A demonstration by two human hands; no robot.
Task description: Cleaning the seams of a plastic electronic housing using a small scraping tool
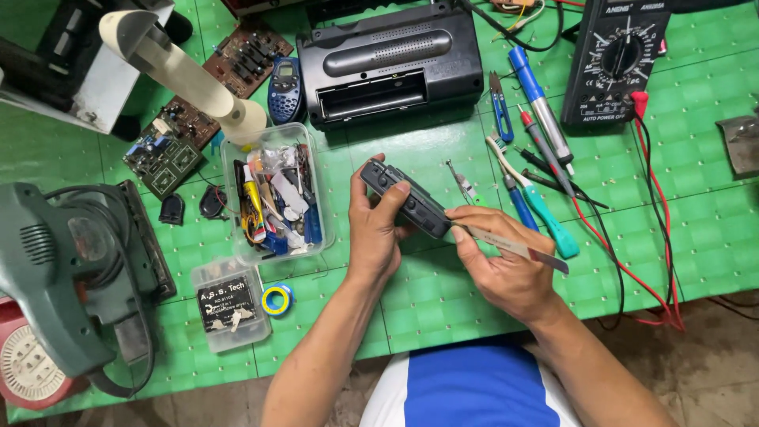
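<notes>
Above the green mat [443,300], near its middle, the left hand [375,229] held a small black device [407,200], fingers wrapped over its top edge and thumb along its near side. The device looked light and rigid, a hard plastic shell, likely smooth enough to slip, so a grip across its narrow sides suited it best. Its seams probably would not stand much prying. The right hand [498,265] pinched a thin flat tool [514,247] between thumb and forefinger, the other fingers curled under; its tip met the device's right end, though whether it had entered a seam was hard to tell. Both forearms came up from the lower edge, wrists bent inward toward each other. A clear box [275,194] of parts sat just left.
</notes>
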